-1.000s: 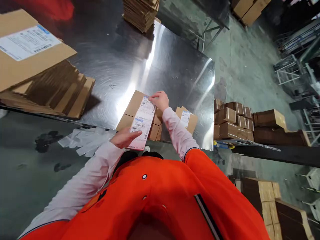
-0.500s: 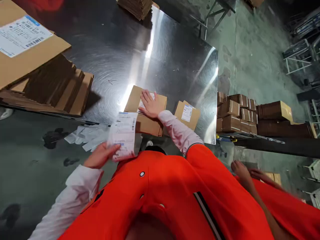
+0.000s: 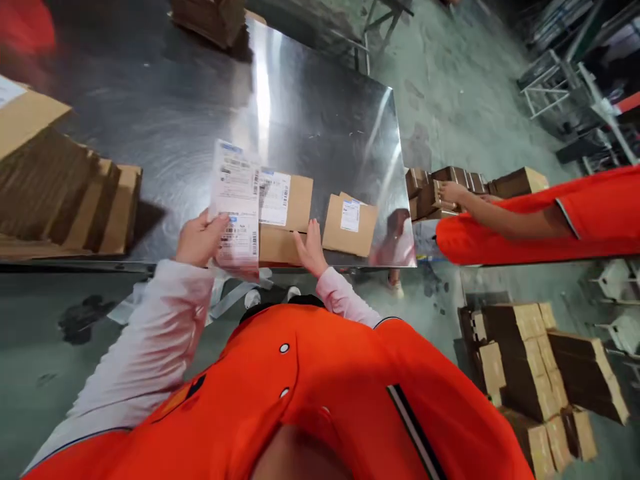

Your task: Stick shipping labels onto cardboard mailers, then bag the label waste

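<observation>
My left hand [image 3: 197, 241] pinches a strip of printed shipping labels [image 3: 234, 200], which hangs over the left side of a flat cardboard box [image 3: 301, 197] near the table's front edge. A white label [image 3: 281, 200] lies on that cardboard, its left side covered by the strip. My right hand [image 3: 315, 250] touches the cardboard's lower right edge, thumb and fingers stretched out and apart. To its right lies a smaller pile of flat cardboard [image 3: 334, 230] bearing a white label [image 3: 351, 216].
A tall stack of flat cardboard [image 3: 45, 190] occupies the left of the steel table [image 3: 345, 127]; another stack [image 3: 210, 20] stands farther back. At right, a co-worker's hand [image 3: 454, 193] is at brown boxes [image 3: 425, 198]. Cartons [image 3: 525, 360] stand on the floor. Pale strips [image 3: 240, 293] lie below the table.
My left hand has moved the label strip forward over the cardboard. My right hand has slid off the label to the lower right edge. The co-worker's arm now reaches to the boxes.
</observation>
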Demonstrator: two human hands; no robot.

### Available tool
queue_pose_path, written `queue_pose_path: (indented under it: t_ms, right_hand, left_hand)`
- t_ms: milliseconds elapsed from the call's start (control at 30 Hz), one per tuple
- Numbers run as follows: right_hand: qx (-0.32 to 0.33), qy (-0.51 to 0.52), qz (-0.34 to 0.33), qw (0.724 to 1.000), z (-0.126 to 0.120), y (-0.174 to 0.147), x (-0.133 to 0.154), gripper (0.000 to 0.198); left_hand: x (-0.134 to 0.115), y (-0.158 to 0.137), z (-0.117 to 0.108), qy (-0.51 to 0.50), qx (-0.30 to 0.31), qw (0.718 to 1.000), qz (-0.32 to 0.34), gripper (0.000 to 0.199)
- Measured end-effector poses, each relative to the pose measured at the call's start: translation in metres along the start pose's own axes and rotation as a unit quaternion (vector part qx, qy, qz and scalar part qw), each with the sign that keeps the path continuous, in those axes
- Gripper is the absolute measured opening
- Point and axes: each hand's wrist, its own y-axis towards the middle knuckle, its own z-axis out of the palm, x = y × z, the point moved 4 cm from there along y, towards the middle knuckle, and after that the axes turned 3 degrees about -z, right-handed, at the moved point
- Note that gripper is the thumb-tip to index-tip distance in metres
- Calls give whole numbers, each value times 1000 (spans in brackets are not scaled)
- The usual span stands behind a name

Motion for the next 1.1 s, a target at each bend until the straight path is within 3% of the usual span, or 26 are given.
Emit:
queue_pose_path:
  t_ms: [67,133,233,300,333,400,467,500,600,667,733,833,967,1033,1100]
  right_hand:
    - [-75,106,-34,991,-35,5,-14,68]
    - [-129,155,-21,979,-84,8,-38,67]
    - [-194,55,92,975,-152,7,-69,65]
    - [-208,-25,135,968,-165,4,-65,73]
    - [-184,-29,122,975,-155,3,-55,79]
    - [-64,52,34,996,-109,-2,-22,82]
    - [74,179,-55,980,-49,-17,16,68]
    - [98,222,-73,967,-25,-26,31,51]
    - [174,247,-87,949,13,-48,55,30]
    - [191,227,-91,951,9,-50,60,35]
    - [155,203,-110,960,-9,-42,64,41]
    - [117,145,-168,968,-29,-29,71,23]
    - [119,84,-193,970,-26,-15,75,17]
    - [109,68,-185,974,-21,5,76,14]
    - [90,37,-166,981,-18,38,78,12]
  left_hand:
    - [-12,-18,2,-136,38,990,-15,30]
    - [-25,-35,2,-202,76,976,-1,33]
    - [-33,-52,-3,-184,60,980,38,39]
    - [-29,-62,-5,-134,16,990,43,39]
    - [-25,-68,-4,-109,4,993,39,39]
    - [-17,-79,6,-70,26,997,11,39]
    - [-11,-90,18,-58,76,995,-18,41]
    - [-10,-94,23,-64,87,994,-17,42]
    - [-11,-98,22,-107,43,993,27,45]
    - [-9,-97,18,-118,3,992,43,42]
    - [0,-97,19,-112,-2,993,24,36]
    - [16,-97,29,-126,8,992,-7,34]
    - [33,-90,39,-157,-36,987,-28,40]
    - [38,-83,43,-177,-9,982,-61,44]
    - [44,-77,47,-191,71,971,-126,53]
